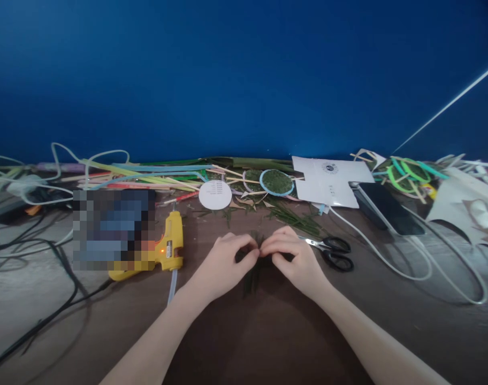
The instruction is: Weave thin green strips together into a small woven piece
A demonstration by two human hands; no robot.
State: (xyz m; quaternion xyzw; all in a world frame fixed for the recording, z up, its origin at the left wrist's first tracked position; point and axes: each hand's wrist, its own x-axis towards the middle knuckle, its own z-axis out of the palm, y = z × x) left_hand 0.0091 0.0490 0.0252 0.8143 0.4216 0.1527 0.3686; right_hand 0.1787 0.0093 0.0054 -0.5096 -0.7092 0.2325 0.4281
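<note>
Over the table, my left hand (230, 262) and my right hand (298, 258) meet with fingertips almost touching. Both are closed in a pinch on thin dark green leaf strips (251, 278), whose ends hang below the fingers, blurred. Just right of my right hand lie scissors (334, 251) with black handles, blades toward the hand. To the left of my left hand a yellow hot glue gun (172, 243) rests on its side, its orange light lit and a clear glue stick coming out of its back. More cut green strips (294, 219) are scattered beyond my hands.
A white paper disc (215, 194), a blue-rimmed ring filled with green (276, 183) and a white card (332, 179) lie along the back by the blue wall (244, 80). A phone (390, 208) with a white cable is at right. Black cords (73, 289) run at left.
</note>
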